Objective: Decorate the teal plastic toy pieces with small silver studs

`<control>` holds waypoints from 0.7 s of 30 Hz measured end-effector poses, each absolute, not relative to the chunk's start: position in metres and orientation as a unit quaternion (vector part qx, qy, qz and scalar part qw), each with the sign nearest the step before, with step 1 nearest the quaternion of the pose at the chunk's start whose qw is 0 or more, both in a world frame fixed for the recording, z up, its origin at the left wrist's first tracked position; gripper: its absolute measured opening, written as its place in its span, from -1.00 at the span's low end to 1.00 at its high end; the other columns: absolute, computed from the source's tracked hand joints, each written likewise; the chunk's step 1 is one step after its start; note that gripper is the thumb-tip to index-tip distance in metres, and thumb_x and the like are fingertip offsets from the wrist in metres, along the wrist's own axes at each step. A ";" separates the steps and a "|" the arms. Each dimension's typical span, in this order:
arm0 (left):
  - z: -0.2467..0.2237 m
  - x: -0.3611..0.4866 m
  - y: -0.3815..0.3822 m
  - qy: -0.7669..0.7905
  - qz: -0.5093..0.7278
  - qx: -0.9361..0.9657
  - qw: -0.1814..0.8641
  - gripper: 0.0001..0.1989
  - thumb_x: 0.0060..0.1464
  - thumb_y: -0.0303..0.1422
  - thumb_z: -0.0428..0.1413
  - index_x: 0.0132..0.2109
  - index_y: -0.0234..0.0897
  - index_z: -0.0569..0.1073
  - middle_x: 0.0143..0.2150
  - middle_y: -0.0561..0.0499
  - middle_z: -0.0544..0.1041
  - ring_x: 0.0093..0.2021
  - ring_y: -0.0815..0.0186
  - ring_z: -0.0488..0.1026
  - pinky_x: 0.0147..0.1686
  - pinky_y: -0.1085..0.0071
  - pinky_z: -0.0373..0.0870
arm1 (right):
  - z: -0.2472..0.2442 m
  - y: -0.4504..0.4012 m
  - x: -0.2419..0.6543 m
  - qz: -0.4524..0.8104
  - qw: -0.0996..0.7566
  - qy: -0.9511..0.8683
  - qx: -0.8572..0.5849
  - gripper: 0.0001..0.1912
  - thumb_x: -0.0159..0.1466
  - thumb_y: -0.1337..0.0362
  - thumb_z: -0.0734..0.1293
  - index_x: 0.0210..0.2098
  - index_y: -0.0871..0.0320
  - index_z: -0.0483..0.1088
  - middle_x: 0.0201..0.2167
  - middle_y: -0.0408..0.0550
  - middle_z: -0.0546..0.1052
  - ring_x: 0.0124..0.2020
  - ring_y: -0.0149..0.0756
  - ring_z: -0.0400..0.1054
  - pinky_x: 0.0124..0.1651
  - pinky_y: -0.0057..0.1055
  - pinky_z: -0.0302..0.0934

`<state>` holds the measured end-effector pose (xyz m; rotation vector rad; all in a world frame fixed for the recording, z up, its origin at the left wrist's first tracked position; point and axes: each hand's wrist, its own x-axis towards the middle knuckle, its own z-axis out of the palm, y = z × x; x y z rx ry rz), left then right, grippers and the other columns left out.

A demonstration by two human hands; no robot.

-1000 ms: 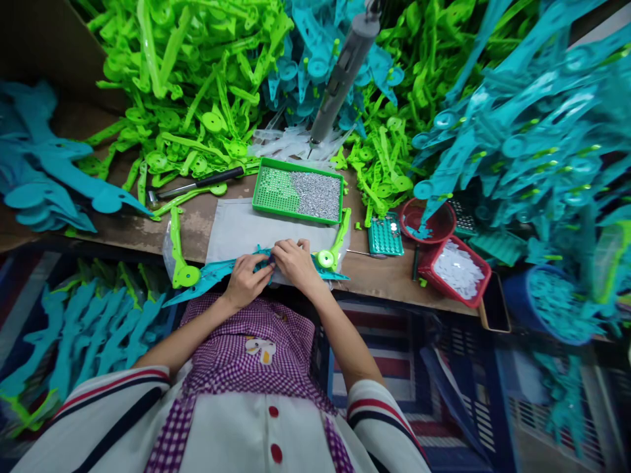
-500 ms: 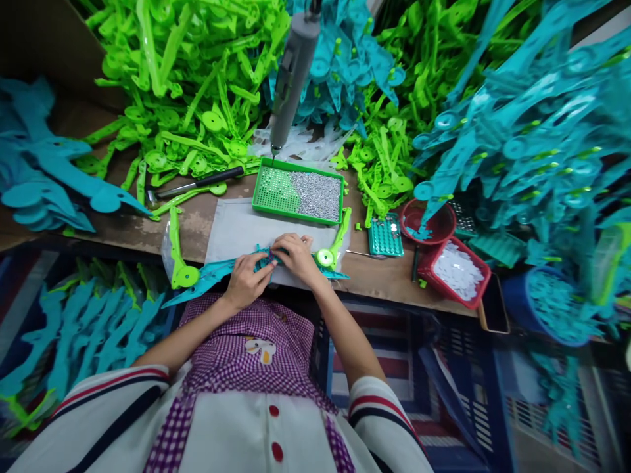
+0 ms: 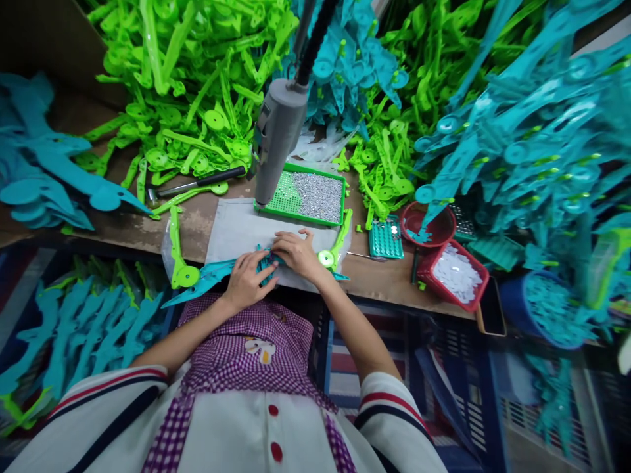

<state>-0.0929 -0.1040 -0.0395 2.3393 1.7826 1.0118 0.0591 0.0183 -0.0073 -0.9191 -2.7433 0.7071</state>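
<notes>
A long turquoise plastic part [image 3: 210, 276] lies across the near edge of the workbench, with a bright green arm at each end: the left green arm [image 3: 180, 259] and the right green arm [image 3: 334, 253]. My left hand [image 3: 249, 279] is closed over the part's middle, fingers curled on it. Beside it, my right hand [image 3: 296, 255] bends its fingers down onto the same middle section. Small turquoise pieces show between the hands; the fingertips hide what they pinch. Just beyond hangs a grey electric screwdriver [image 3: 279, 135], tip above the grey cloth [image 3: 236, 223].
A green tray [image 3: 315, 194] of small metal screws sits behind the cloth. Left of it lies a hammer [image 3: 197, 182]. Green parts [image 3: 197, 98] and turquoise parts [image 3: 513, 144] are heaped behind. A red basket [image 3: 456, 272] of white pieces and a blue tub [image 3: 552, 309] stand right.
The hanging screwdriver has swung nearer and slightly left, from over the tray to over the cloth. Both hands stay at the turquoise part's middle, with only small finger movements.
</notes>
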 end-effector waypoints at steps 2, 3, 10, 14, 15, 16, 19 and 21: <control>-0.040 -0.092 -0.104 0.584 0.309 0.750 0.027 -0.75 0.22 -0.27 0.09 -0.03 -0.16 0.59 0.10 -0.20 0.50 0.11 0.10 0.44 0.09 0.09 0.33 | -0.010 0.018 0.058 0.239 0.086 -0.917 -0.307 -0.77 0.38 0.33 0.17 -0.22 0.08 0.47 -0.11 -0.04 0.62 0.17 -0.16 0.35 0.15 -0.07 -0.27; -0.039 -0.092 -0.104 0.589 0.303 0.748 0.032 -0.75 0.22 -0.26 0.08 -0.03 -0.16 0.59 0.11 -0.20 0.50 0.12 0.09 0.43 0.10 0.09 0.32 | -0.010 0.018 0.058 0.242 0.085 -0.916 -0.308 -0.77 0.38 0.33 0.17 -0.22 0.09 0.47 -0.12 -0.03 0.63 0.16 -0.16 0.36 0.17 -0.06 -0.27; -0.037 -0.092 -0.106 0.612 0.285 0.735 0.060 -0.73 0.24 -0.24 0.06 -0.05 -0.19 0.59 0.18 -0.23 0.43 0.19 0.03 0.37 0.11 0.07 0.32 | -0.001 0.012 0.063 0.316 0.075 -0.884 -0.336 -0.81 0.32 0.25 0.26 -0.16 0.07 0.51 -0.06 0.01 0.62 0.12 -0.12 0.39 0.22 0.00 -0.24; -0.032 -0.091 -0.101 0.621 0.289 0.725 0.068 -0.72 0.27 -0.31 0.02 -0.03 -0.20 0.59 0.17 -0.24 0.44 0.14 0.06 0.39 0.06 0.08 0.35 | 0.000 0.012 0.060 0.346 0.066 -0.856 -0.379 -0.81 0.32 0.19 0.27 -0.26 0.07 0.52 -0.10 -0.01 0.62 0.05 -0.11 0.42 0.22 0.05 -0.25; -0.032 -0.091 -0.100 0.622 0.297 0.721 0.071 -0.73 0.27 -0.33 0.02 -0.04 -0.20 0.59 0.16 -0.22 0.45 0.13 0.07 0.40 0.05 0.09 0.36 | 0.000 0.012 0.059 0.344 0.064 -0.853 -0.387 -0.81 0.32 0.21 0.26 -0.29 0.07 0.51 -0.11 -0.01 0.62 0.03 -0.12 0.42 0.22 0.06 -0.25; -0.031 -0.091 -0.098 0.621 0.307 0.717 0.075 -0.75 0.27 -0.33 0.03 -0.06 -0.19 0.60 0.14 -0.20 0.46 0.12 0.08 0.41 0.04 0.10 0.36 | -0.001 0.012 0.057 0.340 0.062 -0.852 -0.392 -0.81 0.32 0.22 0.26 -0.30 0.07 0.51 -0.11 -0.01 0.62 0.02 -0.12 0.43 0.22 0.06 -0.26; -0.031 -0.093 -0.095 0.617 0.342 0.704 0.082 -0.80 0.24 -0.35 0.08 -0.16 -0.16 0.62 0.08 -0.13 0.52 0.07 0.12 0.44 0.02 0.12 0.36 | -0.001 0.010 0.054 0.327 0.062 -0.854 -0.400 -0.82 0.32 0.23 0.26 -0.30 0.08 0.50 -0.11 -0.02 0.62 0.00 -0.14 0.44 0.22 0.04 -0.25; -0.031 -0.095 -0.096 0.612 0.360 0.699 0.079 -0.82 0.22 -0.35 0.10 -0.20 -0.15 0.62 0.04 -0.10 0.54 0.05 0.14 0.45 0.01 0.13 0.36 | 0.000 0.009 0.054 0.321 0.063 -0.856 -0.400 -0.82 0.33 0.23 0.25 -0.28 0.08 0.50 -0.10 -0.03 0.62 -0.01 -0.16 0.44 0.22 0.01 -0.24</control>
